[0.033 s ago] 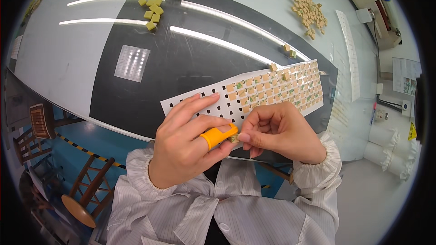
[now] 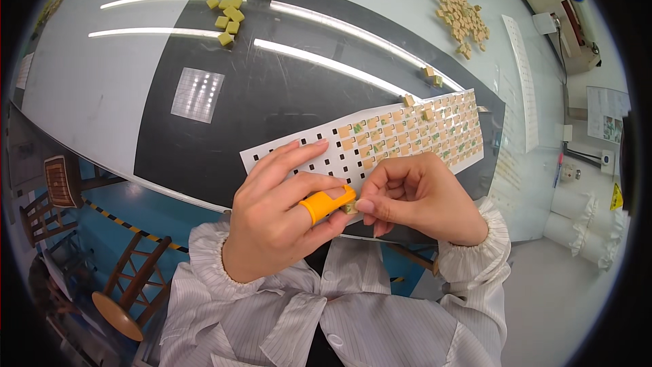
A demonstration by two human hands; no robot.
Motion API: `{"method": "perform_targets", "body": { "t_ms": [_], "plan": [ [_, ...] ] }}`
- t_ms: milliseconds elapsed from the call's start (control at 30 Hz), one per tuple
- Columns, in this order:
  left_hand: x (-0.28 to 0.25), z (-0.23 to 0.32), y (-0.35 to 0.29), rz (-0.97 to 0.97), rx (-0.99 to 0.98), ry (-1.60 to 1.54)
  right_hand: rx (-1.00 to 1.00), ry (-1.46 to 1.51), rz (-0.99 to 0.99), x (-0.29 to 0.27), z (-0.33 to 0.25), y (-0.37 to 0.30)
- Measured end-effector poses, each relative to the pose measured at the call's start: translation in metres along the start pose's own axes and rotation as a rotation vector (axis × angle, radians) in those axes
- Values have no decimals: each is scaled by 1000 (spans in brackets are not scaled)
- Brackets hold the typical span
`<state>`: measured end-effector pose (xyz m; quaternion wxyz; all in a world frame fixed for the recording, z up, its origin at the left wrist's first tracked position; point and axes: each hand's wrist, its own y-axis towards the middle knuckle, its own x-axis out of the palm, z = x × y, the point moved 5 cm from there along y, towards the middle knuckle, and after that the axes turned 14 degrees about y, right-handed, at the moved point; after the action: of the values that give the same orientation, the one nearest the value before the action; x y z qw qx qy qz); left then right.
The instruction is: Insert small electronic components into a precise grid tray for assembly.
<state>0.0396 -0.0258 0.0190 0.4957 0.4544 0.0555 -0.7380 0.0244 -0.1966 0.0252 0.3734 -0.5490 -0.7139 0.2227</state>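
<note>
The desk (image 2: 88,85) is carrying a dark mat (image 2: 261,88), on which a white holed sheet (image 2: 319,158) is lying aslant by the near edge. The right hand (image 2: 428,194) is bringing thumb and forefinger together beside the block; whether anything thin is sitting between them, I cannot tell. The left hand (image 2: 268,217) is spreading two fingers over the sheet, wearing an orange ring (image 2: 318,206), its grip pinching a small pale block (image 2: 349,208) near the desk's near edge. Good handling is probably meaning steady left pressure, light right fingertips and undisturbed rows.
</note>
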Motion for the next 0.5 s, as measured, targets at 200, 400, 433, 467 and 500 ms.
{"method": "perform_targets", "body": {
  "t_ms": [200, 400, 433, 467, 500],
  "plan": [
    [0, 0, 0, -8, 11, -6, -56, 12, 0, 0, 6, 1],
    [-1, 2, 2, -9, 13, 22, -266, -521, 75, 10, -5, -3],
    [-1, 2, 2, -11, 9, 17, -307, -571, 43, 12, -6, -4],
    [0, 2, 2, -13, 5, 12, -348, -621, 12, 13, -7, -5],
    [0, 3, 1, -13, 8, 14, -350, -620, 13, 13, -8, -6]
  ]
}}
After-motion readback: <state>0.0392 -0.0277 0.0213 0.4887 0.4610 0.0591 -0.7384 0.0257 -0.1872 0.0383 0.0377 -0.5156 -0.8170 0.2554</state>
